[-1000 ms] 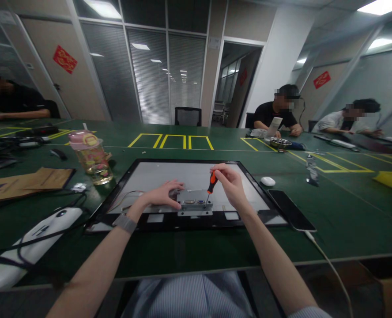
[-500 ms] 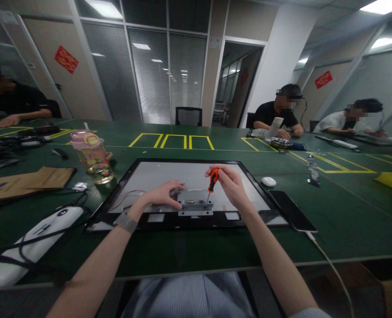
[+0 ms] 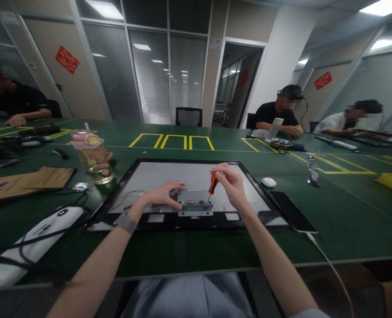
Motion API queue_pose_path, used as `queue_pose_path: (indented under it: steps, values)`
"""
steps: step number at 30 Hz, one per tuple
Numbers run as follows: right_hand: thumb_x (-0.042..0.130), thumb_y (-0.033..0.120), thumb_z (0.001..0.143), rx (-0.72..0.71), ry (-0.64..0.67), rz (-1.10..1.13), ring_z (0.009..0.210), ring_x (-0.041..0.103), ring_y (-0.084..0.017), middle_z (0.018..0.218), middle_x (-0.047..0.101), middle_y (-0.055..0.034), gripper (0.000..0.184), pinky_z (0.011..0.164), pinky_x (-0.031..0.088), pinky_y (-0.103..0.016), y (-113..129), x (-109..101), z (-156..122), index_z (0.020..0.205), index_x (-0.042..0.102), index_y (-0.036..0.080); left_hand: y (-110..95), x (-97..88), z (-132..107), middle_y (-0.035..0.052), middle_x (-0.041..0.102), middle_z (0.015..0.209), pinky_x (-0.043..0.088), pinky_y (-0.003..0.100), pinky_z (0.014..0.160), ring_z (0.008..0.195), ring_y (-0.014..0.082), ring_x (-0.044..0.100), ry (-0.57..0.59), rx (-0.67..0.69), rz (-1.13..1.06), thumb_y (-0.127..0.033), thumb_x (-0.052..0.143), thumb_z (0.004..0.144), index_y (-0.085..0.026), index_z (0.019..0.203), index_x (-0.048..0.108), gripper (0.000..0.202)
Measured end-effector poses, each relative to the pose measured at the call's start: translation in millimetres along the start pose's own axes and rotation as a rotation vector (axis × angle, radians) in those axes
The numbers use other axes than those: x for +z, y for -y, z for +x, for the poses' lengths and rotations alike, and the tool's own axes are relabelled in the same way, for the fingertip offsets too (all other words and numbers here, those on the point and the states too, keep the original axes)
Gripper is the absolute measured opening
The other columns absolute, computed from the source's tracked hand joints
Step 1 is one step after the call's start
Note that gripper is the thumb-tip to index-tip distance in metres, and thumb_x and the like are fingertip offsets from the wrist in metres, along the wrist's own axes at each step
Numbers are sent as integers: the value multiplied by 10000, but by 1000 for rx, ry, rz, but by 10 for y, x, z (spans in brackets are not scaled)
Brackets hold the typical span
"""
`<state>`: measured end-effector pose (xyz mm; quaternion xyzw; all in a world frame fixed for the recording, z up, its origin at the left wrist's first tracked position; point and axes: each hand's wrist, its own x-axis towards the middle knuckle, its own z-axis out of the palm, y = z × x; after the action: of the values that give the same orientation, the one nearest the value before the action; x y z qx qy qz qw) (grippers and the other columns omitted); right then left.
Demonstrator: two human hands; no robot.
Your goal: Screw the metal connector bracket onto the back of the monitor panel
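Note:
A flat display panel [image 3: 149,174] with a black frame lies on the table in front of me, pale back facing up. On its near edge stands a silver metal bracket [image 3: 193,195] with connector ports along its front. My left hand [image 3: 164,194] holds the bracket's left end, thumb at the front corner and fingers reaching behind. An orange and black screwdriver [image 3: 212,183] is gripped in my right hand [image 3: 231,183]. Its shaft slants down, the tip at the bracket's right end; the screw itself is too small to make out.
A phone [image 3: 292,211] on a cable and a white earbud case [image 3: 269,182] lie to the right. On the left are a drink bottle [image 3: 95,159], a brown paper bag [image 3: 27,183] and a white device [image 3: 43,240] with black cables. Several people sit across the table.
The screwdriver leans more than before, its handle slightly lower. My right-hand fingers have shifted around the handle. My left hand stays in place on the bracket.

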<state>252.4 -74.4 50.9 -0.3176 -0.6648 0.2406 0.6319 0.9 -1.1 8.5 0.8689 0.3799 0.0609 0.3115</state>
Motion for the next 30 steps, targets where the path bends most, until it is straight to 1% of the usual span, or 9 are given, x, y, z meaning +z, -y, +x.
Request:
queue_pose_path:
  steps: [3, 5, 8, 11, 16, 18, 23, 27, 30]
  values:
    - [493, 259, 885, 39, 29, 12, 903, 604, -183, 922, 645, -40, 216, 803, 476, -355, -10, -4, -15, 972, 690, 262, -34, -9, -13, 37, 309, 1499, 60, 448, 1163, 1426, 284, 103, -4, -7, -4, -515, 749, 607, -266, 1242, 517, 721]
    - [534, 263, 865, 59, 14, 10, 889, 612, -183, 920, 649, -40, 200, 801, 485, -355, -19, 2, -23, 1004, 678, 261, -57, -14, -24, 37, 305, 1500, 59, 449, 1163, 1427, 283, 99, -2, -13, -7, -510, 748, 610, -262, 1245, 514, 721]
    - [643, 263, 792, 28, -32, -13, 862, 590, -173, 889, 614, -32, 152, 780, 488, -333, -34, 15, -24, 936, 690, 258, -72, -17, -32, 31, 301, 1503, 56, 454, 1163, 1428, 282, 91, 4, -19, -16, -514, 745, 611, -272, 1246, 512, 719]
    - [666, 276, 772, 39, -21, 41, 836, 580, -165, 863, 592, -27, 88, 729, 488, -309, -44, 21, -19, 850, 698, 251, -56, -12, -29, 32, 303, 1501, 50, 451, 1164, 1428, 283, 94, 0, -19, -24, -519, 749, 602, -276, 1240, 517, 721]
    - [527, 359, 869, 170, 98, 252, 845, 629, -184, 845, 656, -34, 202, 788, 494, -358, -27, 25, -12, 973, 659, 248, -22, -7, -18, 12, 318, 1494, 30, 449, 1167, 1427, 284, 100, -7, -2, -25, -553, 748, 583, -302, 1226, 526, 724]
    - [498, 378, 882, 181, 118, 291, 880, 633, -193, 871, 666, -41, 221, 825, 487, -376, -26, 30, -11, 966, 648, 239, -19, -7, -17, 9, 313, 1496, 24, 451, 1167, 1427, 285, 97, -5, -1, -26, -560, 744, 584, -304, 1225, 526, 724]
    - [607, 345, 827, 144, 54, 199, 841, 614, -166, 833, 639, -14, 124, 792, 487, -324, -81, 33, -23, 895, 643, 248, -2, -3, -14, 19, 307, 1499, 37, 458, 1166, 1429, 285, 82, 3, 2, -30, -565, 737, 596, -296, 1248, 512, 741]
    - [514, 357, 887, 151, 74, 220, 795, 629, -159, 835, 650, -17, 174, 762, 497, -330, -102, 30, -19, 1003, 598, 258, 3, -1, -9, 22, 310, 1498, 41, 462, 1165, 1427, 286, 95, -3, 5, -27, -565, 738, 596, -297, 1247, 513, 739]
    - [466, 373, 907, 134, 85, 190, 869, 635, -180, 892, 670, -42, 212, 814, 488, -355, -98, 28, -8, 973, 619, 243, -10, -4, -12, 23, 311, 1498, 27, 458, 1166, 1426, 283, 100, -5, 6, -25, -547, 746, 595, -291, 1241, 517, 732]
